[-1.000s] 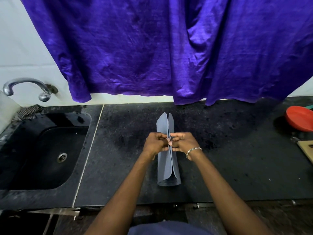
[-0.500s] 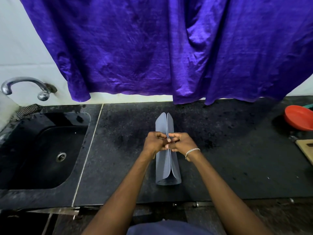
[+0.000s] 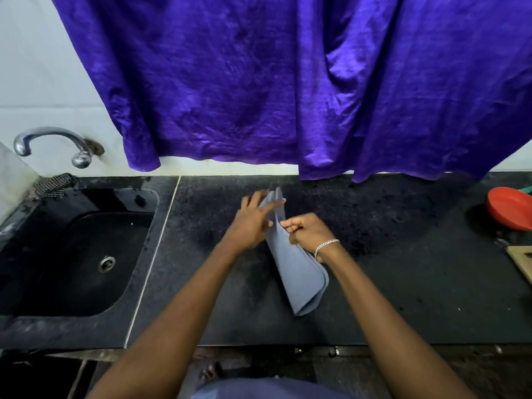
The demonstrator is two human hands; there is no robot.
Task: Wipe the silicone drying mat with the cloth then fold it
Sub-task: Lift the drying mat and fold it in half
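Hands (image 3: pixel 253 223) (image 3: pixel 309 233) hold folded mat (image 3: pixel 299 272); sink (image 3: pixel 72 254) left, red bowl (image 3: pixel 511 208) right.

A: What's hard to make out in the middle of the frame?

B: The left hand (image 3: pixel 253 223) is smeared by motion, so its fingertips can't be told apart. It covers the upper left part of the grey mat (image 3: pixel 299 272); the right hand (image 3: pixel 312 233) hides part of the mat's right edge.

A: And at the right edge of the frame?

B: The red bowl (image 3: pixel 509 207) is cut off there, and so is a tan board (image 3: pixel 522 259) below it. A green sliver behind the bowl is too small to name.

A: The upper part?

B: The purple curtain (image 3: pixel 273 82) runs off the top and hides the wall behind it.

A: Left side?

B: A checked cloth (image 3: pixel 53 184) at the sink's (image 3: pixel 86 254) corner is bunched up and partly hidden.
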